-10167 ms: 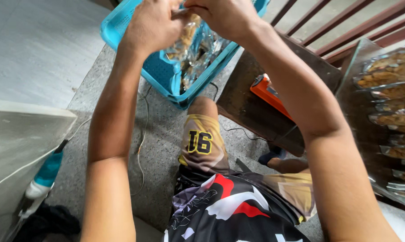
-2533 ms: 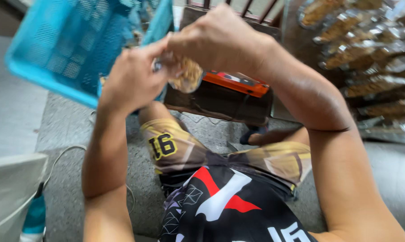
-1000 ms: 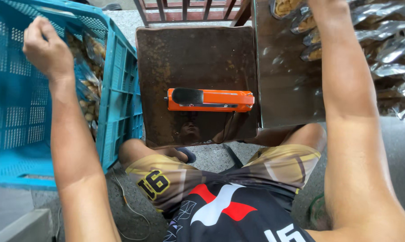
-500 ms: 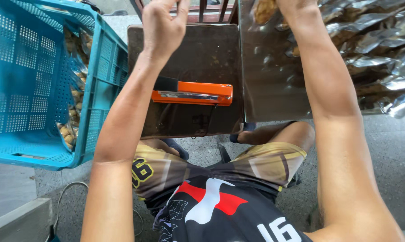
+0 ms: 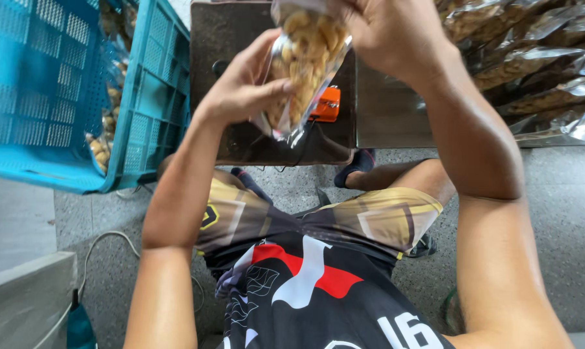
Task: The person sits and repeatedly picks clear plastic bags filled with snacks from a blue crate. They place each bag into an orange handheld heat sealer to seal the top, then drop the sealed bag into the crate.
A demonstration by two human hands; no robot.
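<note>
Both hands now meet on a clear bag of pale snack pieces (image 5: 305, 61), held up in the air over the dark brown table (image 5: 240, 139). Half a second ago the hands were apart, the left raised bare above the table and the right up among the packed bags at the right. The left hand (image 5: 244, 90) now cups the bag's lower side, fingers wrapped against the plastic; the right hand (image 5: 386, 32) pinches its top closed. The orange tool (image 5: 326, 103), earlier in full view on the table, is now mostly hidden behind the bag. The blue crate (image 5: 66, 84) stands at the left, and the stack of filled bags (image 5: 538, 71) lies at the right.
</note>
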